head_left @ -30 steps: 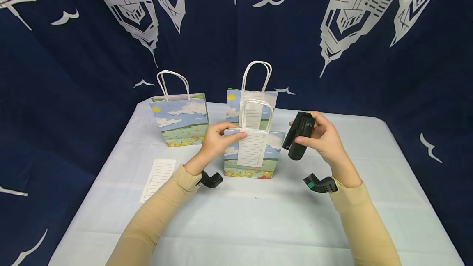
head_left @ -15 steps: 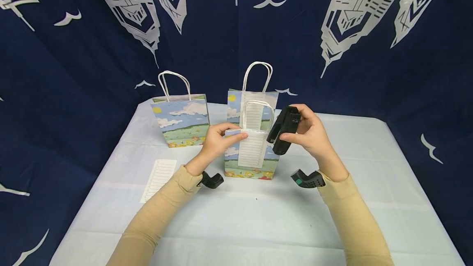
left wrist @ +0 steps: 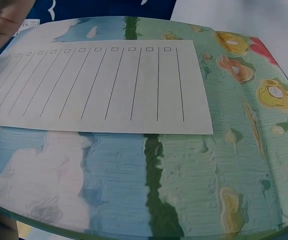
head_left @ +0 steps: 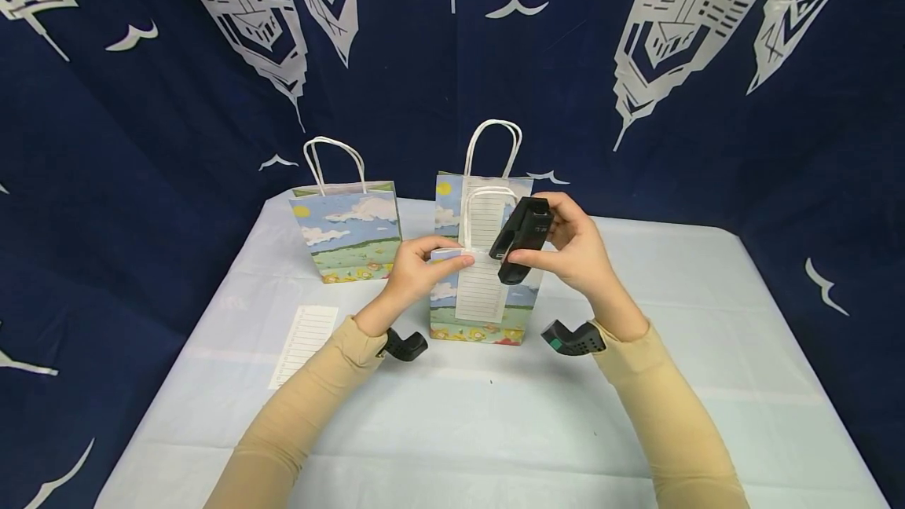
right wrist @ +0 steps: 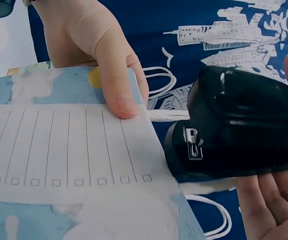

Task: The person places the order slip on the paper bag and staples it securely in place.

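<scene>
My left hand (head_left: 417, 269) pinches the top left edge of the front paper bag (head_left: 445, 313), its thumb on a lined checklist slip (head_left: 481, 293) that lies flat against the bag's front. In my right hand (head_left: 576, 250) is a black stapler (head_left: 525, 238), gripped between thumb and fingers. Seen in the right wrist view, the stapler (right wrist: 244, 120) has its mouth at the bag's top edge, beside the slip (right wrist: 59, 150); whether paper is inside the mouth is hard to tell. The left wrist view shows the slip (left wrist: 109, 90) running down the bag's printed face (left wrist: 119, 175).
Behind stands a second bag (head_left: 447, 203) with a slip on its front and white handles (head_left: 492, 126). A third bag (head_left: 349, 230) is at the left. Another lined slip (head_left: 304, 344) lies on the white table (head_left: 452, 446) beside my left forearm.
My right hand has carried the stapler leftward, from beside the front bag to its top edge. The left hand has stayed on the bag and slip.
</scene>
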### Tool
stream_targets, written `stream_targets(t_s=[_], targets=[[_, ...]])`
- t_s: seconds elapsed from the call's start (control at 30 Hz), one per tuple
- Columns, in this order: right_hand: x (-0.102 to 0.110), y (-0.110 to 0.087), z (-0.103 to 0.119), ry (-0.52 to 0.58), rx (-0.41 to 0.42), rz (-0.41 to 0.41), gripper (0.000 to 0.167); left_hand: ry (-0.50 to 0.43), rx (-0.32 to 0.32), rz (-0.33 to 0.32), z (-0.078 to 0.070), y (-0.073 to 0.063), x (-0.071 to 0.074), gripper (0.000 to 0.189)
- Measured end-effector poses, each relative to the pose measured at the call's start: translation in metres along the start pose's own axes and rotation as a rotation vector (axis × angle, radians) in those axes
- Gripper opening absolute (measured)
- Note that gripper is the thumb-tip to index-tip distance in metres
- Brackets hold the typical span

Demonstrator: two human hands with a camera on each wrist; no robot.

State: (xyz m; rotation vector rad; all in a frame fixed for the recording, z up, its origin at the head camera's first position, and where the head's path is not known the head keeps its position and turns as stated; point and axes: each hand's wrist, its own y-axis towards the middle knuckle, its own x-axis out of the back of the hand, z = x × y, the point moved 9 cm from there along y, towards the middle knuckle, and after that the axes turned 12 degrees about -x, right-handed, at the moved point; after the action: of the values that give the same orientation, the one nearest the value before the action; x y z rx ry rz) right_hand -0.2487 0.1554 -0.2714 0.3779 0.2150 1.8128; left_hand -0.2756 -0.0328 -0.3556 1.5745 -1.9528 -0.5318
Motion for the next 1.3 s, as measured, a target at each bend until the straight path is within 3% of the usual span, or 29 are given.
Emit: stream_targets(t_s=[0.3,0.57,0.87,1.1,1.3], targets=[[-0.007,0.011,0.005,-0.083,0.016,-0.038,0.063,-0.045,-0.026,0.014,-0.001,0.001,-0.001,0.016],[-0.014,0.015,0.0,-0.15,-0.009,-0.031,0.06,-0.042,0.005,0.023,0.001,0.001,-0.003,0.015],[-0.018,0.017,-0.006,-0.21,-0.049,-0.041,0.058,-0.049,-0.022,0.029,-0.002,0.001,-0.004,0.014],[-0.02,0.018,-0.007,-0.265,-0.081,-0.048,0.055,-0.051,-0.079,0.025,-0.004,0.001,-0.002,0.015],[-0.021,0.018,-0.01,-0.284,-0.088,-0.051,0.056,-0.053,-0.046,0.024,-0.002,0.001,-0.003,0.014]])
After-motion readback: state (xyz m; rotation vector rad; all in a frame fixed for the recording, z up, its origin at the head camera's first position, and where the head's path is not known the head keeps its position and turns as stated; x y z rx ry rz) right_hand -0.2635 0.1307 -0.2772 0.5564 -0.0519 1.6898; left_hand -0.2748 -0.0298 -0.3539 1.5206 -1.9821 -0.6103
